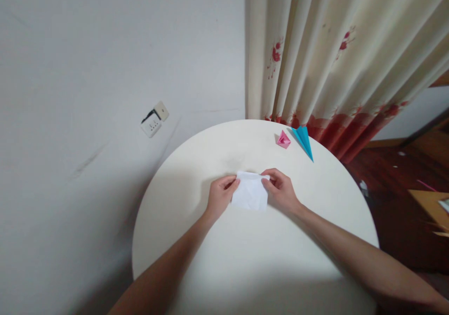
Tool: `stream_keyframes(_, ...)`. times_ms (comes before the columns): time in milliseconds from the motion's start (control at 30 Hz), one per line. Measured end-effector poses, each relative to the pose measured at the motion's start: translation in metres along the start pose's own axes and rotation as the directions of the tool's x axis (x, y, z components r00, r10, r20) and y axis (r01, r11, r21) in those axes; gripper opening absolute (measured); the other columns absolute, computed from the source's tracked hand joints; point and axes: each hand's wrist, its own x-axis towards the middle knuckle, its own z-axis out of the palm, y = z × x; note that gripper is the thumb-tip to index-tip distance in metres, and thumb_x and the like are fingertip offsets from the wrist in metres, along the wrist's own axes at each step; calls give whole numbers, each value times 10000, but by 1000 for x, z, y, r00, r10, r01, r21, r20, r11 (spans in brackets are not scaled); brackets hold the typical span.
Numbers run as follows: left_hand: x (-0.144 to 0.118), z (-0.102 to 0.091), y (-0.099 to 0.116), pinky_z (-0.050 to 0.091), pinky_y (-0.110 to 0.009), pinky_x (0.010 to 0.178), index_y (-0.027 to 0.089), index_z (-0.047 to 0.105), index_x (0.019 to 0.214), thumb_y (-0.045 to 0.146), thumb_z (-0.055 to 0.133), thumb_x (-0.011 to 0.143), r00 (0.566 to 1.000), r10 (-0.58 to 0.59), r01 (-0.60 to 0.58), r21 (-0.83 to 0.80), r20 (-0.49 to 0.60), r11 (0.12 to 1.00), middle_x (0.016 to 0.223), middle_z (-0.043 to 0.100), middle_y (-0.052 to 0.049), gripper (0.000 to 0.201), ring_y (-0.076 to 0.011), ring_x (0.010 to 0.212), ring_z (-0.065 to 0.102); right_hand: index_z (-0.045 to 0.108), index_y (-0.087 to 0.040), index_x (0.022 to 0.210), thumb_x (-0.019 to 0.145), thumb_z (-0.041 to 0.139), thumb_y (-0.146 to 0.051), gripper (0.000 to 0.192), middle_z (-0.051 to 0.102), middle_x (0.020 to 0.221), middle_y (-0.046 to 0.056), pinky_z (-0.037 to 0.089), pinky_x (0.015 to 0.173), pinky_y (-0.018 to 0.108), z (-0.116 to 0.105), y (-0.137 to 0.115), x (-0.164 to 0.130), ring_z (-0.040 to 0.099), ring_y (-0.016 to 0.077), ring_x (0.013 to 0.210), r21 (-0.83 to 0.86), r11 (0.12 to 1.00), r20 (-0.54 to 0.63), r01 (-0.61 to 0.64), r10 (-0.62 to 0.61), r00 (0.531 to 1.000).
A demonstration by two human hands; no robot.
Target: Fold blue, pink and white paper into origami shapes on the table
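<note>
Pinching its far corners between thumbs and curled fingers, the left hand (pixel 220 194) and the right hand (pixel 283 193) hold the white paper (pixel 249 194) directly between them over the bench (pixel 245 254), neither hand nearer, its outline too nearly square for a clear long axis.

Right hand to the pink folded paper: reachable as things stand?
Likely yes: the pink folded paper lies beyond the right hand, and nothing visible stands between them. That hand's grip is on the white paper, so it would probably need to let go first.
</note>
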Motion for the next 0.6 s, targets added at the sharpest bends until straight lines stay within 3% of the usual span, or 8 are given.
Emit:
stream_keyframes(200,0,0,-1,428,-221,590,124,762,910,404,680,836,998,-27,27,3,49,1000,824,735,-55,301,-155,694,619,706,-195,888,795,723,-405,231,647,690,6,363,523,254,0,-1,1,529,140,578,14,999,-11,-48,49,999)
stream_keyframes(433,1,-9,2,420,-227,618,143,789,970,357,629,840,978,6,-20,66,207,998,885,743,-63,297,-157,733,608,752,-188,814,776,697,-371,195,686,707,29,359,529,260,-2,-2,2,535,146,593,-13,999,-85,-51,50,995)
stream_keyframes(600,-2,-5,5,385,-223,542,139,776,847,394,634,833,984,-8,-8,91,176,996,737,706,-37,292,-131,612,560,748,-188,798,771,691,-382,203,679,690,25,365,527,265,0,-7,1,526,147,579,-23,998,-66,-64,62,996)
